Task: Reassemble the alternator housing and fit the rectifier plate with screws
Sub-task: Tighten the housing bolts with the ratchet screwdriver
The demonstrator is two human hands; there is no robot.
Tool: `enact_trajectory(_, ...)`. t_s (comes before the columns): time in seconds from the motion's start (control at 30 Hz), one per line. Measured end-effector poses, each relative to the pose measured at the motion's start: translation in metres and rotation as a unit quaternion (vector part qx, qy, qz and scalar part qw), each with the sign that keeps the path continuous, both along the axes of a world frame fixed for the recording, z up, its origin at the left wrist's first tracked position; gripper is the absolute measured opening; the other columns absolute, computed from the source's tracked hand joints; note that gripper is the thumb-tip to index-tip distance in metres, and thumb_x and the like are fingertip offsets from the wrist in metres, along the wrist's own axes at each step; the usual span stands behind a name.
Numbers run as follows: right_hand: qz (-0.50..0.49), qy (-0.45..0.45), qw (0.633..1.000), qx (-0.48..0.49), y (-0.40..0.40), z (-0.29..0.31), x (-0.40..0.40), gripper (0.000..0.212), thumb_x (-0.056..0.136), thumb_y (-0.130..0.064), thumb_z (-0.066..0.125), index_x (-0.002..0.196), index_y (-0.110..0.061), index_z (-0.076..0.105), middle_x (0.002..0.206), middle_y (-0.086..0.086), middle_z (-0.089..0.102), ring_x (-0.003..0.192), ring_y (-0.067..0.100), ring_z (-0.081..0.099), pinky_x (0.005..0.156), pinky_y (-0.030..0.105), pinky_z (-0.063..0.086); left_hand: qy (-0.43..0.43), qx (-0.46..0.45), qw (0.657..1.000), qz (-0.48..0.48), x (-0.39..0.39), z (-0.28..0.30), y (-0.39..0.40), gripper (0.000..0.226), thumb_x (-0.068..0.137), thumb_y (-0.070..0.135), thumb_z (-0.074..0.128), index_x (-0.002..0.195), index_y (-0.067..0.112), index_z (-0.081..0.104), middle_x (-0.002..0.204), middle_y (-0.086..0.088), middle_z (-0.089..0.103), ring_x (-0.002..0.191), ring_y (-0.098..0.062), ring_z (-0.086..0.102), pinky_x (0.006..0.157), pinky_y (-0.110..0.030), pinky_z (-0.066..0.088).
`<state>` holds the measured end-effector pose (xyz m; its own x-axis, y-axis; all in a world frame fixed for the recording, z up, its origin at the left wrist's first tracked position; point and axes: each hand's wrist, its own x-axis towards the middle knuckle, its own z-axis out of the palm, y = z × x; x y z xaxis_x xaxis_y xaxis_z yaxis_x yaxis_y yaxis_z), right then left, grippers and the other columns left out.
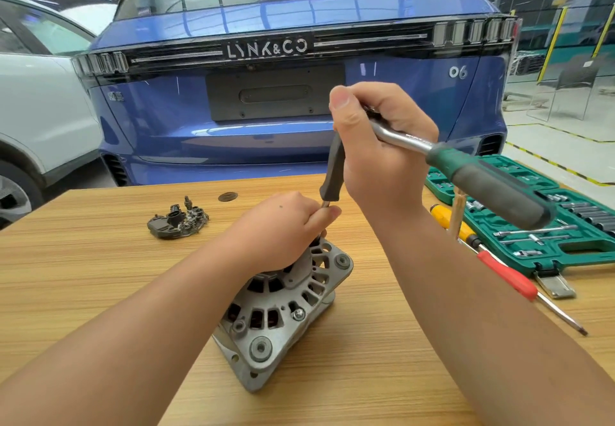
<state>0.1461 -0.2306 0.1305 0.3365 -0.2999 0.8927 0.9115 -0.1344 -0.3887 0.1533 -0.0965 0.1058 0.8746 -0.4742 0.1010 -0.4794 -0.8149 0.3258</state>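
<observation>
Nearest me, the alternator housing [283, 312] stands on the wooden bench [100, 292], tilted so that its finned aluminium face and one bolt head [298, 314] turn up toward me; I judge it is set that way so the upper edge can be reached from above. My left hand [279, 229] rests on the top of the housing, its fingers [324, 214] curled round the lower end of a dark extension bar [332, 172] where it meets the casting, which I take as steadying the tip on a fastener I cannot see under the hand. Above it my right hand [376, 146] grips the head of a ratchet [466, 175], thumb up, fingers wrapped tight, the chrome shank and green-and-grey handle running out to the right; holding at the head rather than the handle suggests light spinning, not hard torque. Further right lie a red-handled screwdriver [509, 280] and a yellow-handled one [449, 222], just beside the open green socket case [592, 249], within easy reach. Further back on the left the rectifier plate [178, 222] lies well apart from the housing, not yet fitted. Beyond the bench stands a blue car [283, 92], with a white car [40, 119] to its left.
</observation>
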Motion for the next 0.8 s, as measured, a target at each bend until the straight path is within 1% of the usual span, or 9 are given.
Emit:
enact_trajectory(0.07,0.012,0.036,0.999,0.006,-0.001,0.0,0.0,0.013,0.097,-0.01,0.062,0.085,-0.011,0.065,0.063,0.005,0.062,0.058,0.013,0.058,0.057,0.02,0.046,-0.003,-0.008,1.0,0.0,0.0,0.0,0.002,0.055,0.107,0.053,0.031,0.1,0.018,0.073,0.057,0.043,0.054,0.065,0.022,0.052,0.052,-0.009,0.036)
enact_trajectory(0.13,0.101,0.107,0.989,0.031,-0.002,0.001,-0.001,0.02,0.099,-0.023,0.057,0.085,-0.013,0.066,0.066,0.005,0.065,0.058,0.02,0.06,0.058,0.026,0.049,-0.006,-0.013,1.0,-0.005,0.0,0.001,0.003,0.053,0.106,0.053,0.032,0.102,0.02,0.073,0.07,0.026,0.067,0.069,0.012,0.059,0.055,-0.009,0.037)
enact_trajectory(0.23,0.345,0.223,0.908,0.082,-0.008,0.008,-0.001,0.041,0.103,-0.042,0.045,0.09,-0.011,0.069,0.065,0.008,0.064,0.057,0.022,0.056,0.058,0.031,0.048,-0.02,0.002,1.0,-0.016,0.0,0.001,0.004,0.05,0.107,0.052,0.031,0.108,0.025,0.072,0.099,0.016,0.072,0.088,0.004,0.06,0.071,-0.011,0.04)
enact_trajectory(0.33,0.485,0.314,0.81,0.096,-0.023,0.015,0.005,0.063,0.102,-0.058,0.037,0.085,-0.012,0.077,0.063,0.007,0.065,0.051,0.022,0.055,0.062,0.032,0.043,-0.024,0.024,0.999,-0.027,0.001,0.003,0.005,0.048,0.107,0.051,0.031,0.107,0.026,0.072,0.093,0.021,0.069,0.091,0.005,0.059,0.072,-0.006,0.036)
enact_trajectory(0.4,0.512,0.325,0.792,0.071,-0.028,0.015,0.008,0.062,0.1,-0.06,0.04,0.084,-0.015,0.078,0.064,0.004,0.066,0.052,0.021,0.057,0.064,0.033,0.043,-0.017,0.032,0.999,-0.034,0.0,0.004,0.006,0.047,0.107,0.051,0.031,0.107,0.027,0.072,0.089,0.026,0.065,0.091,0.008,0.058,0.071,-0.005,0.036)
enact_trajectory(0.57,0.442,0.179,0.879,0.009,-0.019,0.007,0.006,0.015,0.096,-0.021,0.06,0.091,-0.016,0.073,0.076,0.007,0.066,0.063,0.022,0.057,0.064,0.034,0.047,0.012,-0.002,1.0,-0.022,0.0,0.003,0.007,0.047,0.107,0.052,0.032,0.108,0.026,0.072,0.101,0.019,0.072,0.088,0.006,0.063,0.081,-0.015,0.047)
enact_trajectory(0.67,0.375,0.134,0.917,0.022,-0.014,0.007,0.005,0.009,0.091,-0.015,0.063,0.086,-0.013,0.069,0.079,0.009,0.068,0.063,0.026,0.058,0.063,0.032,0.049,0.009,-0.012,1.0,-0.017,0.0,0.002,0.006,0.049,0.107,0.052,0.033,0.101,0.023,0.072,0.078,0.024,0.067,0.069,0.014,0.058,0.055,-0.01,0.039)
enact_trajectory(0.73,0.326,0.12,0.937,0.029,-0.011,0.006,0.002,0.007,0.089,-0.015,0.065,0.084,-0.011,0.068,0.08,0.008,0.068,0.064,0.025,0.059,0.064,0.032,0.048,0.009,-0.017,1.0,-0.02,-0.001,0.001,0.007,0.051,0.107,0.052,0.034,0.098,0.019,0.072,0.058,0.026,0.061,0.059,0.014,0.054,0.056,-0.006,0.038)
enact_trajectory(0.8,0.284,0.103,0.953,0.033,-0.007,0.005,0.0,0.007,0.087,-0.015,0.065,0.084,-0.009,0.067,0.079,0.008,0.068,0.065,0.023,0.059,0.065,0.033,0.048,0.015,-0.01,1.0,-0.025,-0.003,0.001,0.007,0.051,0.107,0.052,0.034,0.101,0.019,0.072,0.054,0.036,0.055,0.056,0.014,0.053,0.057,-0.003,0.037)
